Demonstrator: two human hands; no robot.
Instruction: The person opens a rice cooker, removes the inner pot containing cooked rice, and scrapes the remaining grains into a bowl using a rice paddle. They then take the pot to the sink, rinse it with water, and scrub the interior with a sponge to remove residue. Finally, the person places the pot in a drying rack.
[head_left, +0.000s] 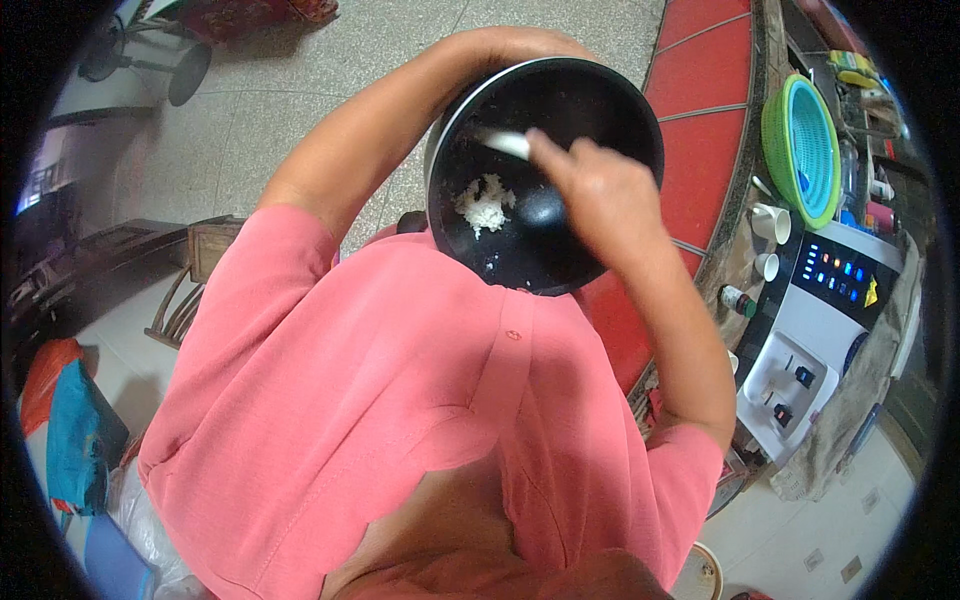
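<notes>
A deep pot with a black lining (555, 105) is tilted against my chest, its mouth facing up towards me. Around its far side curls my left arm, and the left hand (551, 43) holds the pot from outside; its fingers are hidden behind the rim. Over the mouth, my right hand (607, 191) grips a white-handled utensil (510, 142). Motion blurs the utensil, and its working end cannot be made out. A small clump of white cooked rice (484, 206) clings to the pot's lower left inside, with a few loose grains nearer me.
On the right, a counter above red-tiled fronts (701, 67) carries nested green and blue plastic baskets (772, 142), a white mug (769, 223), a small bottle (736, 300) and an appliance with a lit panel (832, 274). A wooden chair (169, 311) and bags (79, 435) stand left.
</notes>
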